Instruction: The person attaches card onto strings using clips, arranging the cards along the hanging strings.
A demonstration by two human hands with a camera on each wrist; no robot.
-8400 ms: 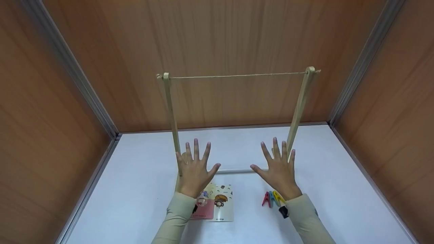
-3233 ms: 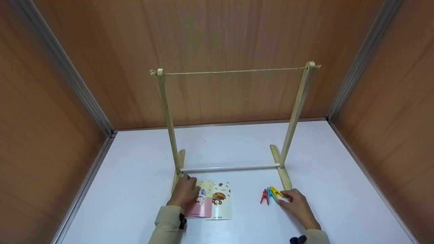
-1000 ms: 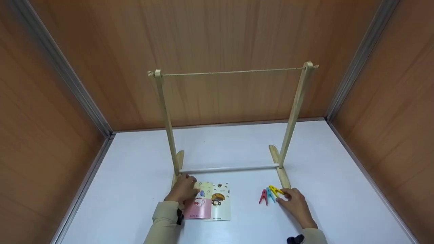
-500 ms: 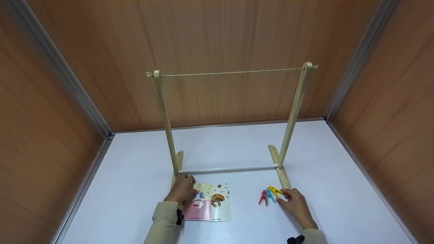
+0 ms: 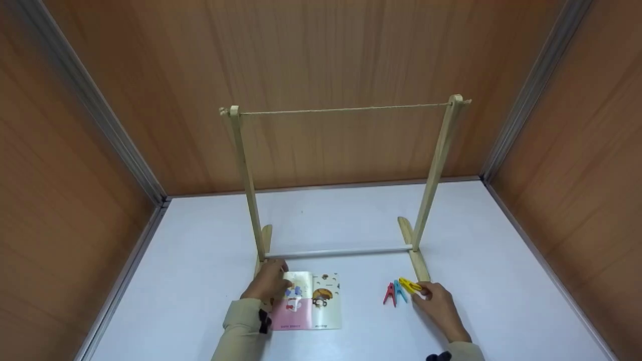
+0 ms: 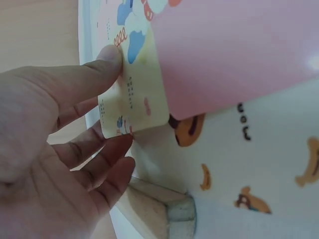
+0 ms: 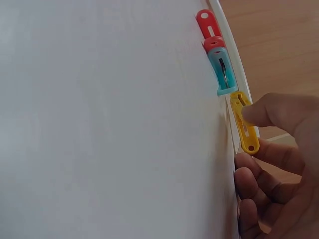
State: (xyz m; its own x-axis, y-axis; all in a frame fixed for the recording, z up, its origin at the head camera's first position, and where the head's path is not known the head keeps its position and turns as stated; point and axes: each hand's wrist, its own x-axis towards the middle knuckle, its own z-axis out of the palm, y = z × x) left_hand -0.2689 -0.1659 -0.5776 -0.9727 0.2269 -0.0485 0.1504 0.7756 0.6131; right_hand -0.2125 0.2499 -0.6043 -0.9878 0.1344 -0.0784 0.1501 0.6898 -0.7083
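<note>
My left hand (image 5: 268, 282) pinches the left edge of a pink and cream booklet (image 5: 297, 316) with cartoon print. In the left wrist view its thumb lies on the cream part (image 6: 144, 84), the other fingers behind the edge. The booklet partly overlaps a white cartoon-printed booklet (image 5: 327, 312). On the right, my right hand (image 5: 441, 307) pinches a yellow clothespin (image 7: 244, 128) between thumb and index finger. A blue clothespin (image 5: 399, 290) and a red clothespin (image 5: 389, 294) stand side by side just left of it.
A wooden rack with a left post (image 5: 246, 185) and right post (image 5: 437, 173) stands behind the hands. A string (image 5: 341, 110) joins the post tops; a white rod (image 5: 338, 252) runs low between them. Wood-grain panels (image 5: 321, 60) enclose the white table (image 5: 210, 240).
Both hands, earlier raised with spread fingers, have come down to the booklet and clothespin. In the last half second the yellow clothespin has turned and its legs appear closer together; the pink booklet has shifted slightly.
</note>
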